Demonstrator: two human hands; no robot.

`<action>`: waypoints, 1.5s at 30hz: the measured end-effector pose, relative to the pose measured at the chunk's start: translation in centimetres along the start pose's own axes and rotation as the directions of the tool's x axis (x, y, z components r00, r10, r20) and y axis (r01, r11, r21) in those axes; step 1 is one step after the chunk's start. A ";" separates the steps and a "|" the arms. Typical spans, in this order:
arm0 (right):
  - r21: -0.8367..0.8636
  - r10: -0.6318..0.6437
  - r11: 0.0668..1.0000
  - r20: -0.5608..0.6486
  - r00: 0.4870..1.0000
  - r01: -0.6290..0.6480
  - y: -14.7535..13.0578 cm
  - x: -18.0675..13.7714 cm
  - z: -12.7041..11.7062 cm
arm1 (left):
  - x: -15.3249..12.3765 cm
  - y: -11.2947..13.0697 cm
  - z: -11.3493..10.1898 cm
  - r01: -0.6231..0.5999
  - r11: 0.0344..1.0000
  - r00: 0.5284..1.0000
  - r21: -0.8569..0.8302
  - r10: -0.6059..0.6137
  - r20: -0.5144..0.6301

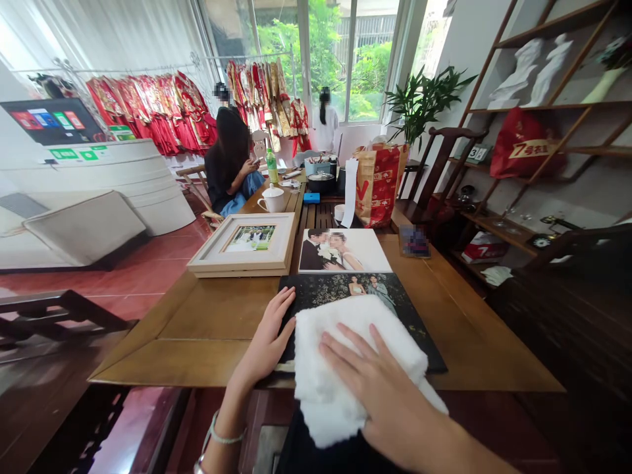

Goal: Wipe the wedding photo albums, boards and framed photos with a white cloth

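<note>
A dark photo panel (345, 293) showing a couple lies flat on the wooden table (207, 329) in front of me. Over its near half lies a fluffy white cloth (340, 342). My right hand (380, 388) presses flat on the cloth with fingers spread. My left hand (271, 336) rests open at the panel's left edge, fingertips touching it. A bracelet is on my left wrist.
Behind the panel lie a white wedding photo print (345, 250) and a framed picture (247, 243). Farther back stand a white teapot (272, 197), a red shopping bag (380, 181) and tea things. A seated person (230, 164) is at the table's far left. Shelves (543, 131) stand on the right.
</note>
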State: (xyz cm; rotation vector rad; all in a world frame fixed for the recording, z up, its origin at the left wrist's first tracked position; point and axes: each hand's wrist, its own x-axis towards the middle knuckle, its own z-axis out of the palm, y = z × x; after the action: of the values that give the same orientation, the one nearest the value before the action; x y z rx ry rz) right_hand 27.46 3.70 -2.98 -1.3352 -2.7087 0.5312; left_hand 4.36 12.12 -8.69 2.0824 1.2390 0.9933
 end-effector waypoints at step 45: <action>-0.171 0.306 0.927 -0.175 0.936 -0.335 7.5 6.5 -3.4 | 0.0 -0.5 0.1 -0.005 1.000 1.000 -0.002 0.005 0.004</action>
State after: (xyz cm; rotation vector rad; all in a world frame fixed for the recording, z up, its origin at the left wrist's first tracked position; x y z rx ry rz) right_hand 29.83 13.97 -2.84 -1.8093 -2.4894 0.1729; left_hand 4.21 12.33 -9.09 2.0857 1.2317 0.9917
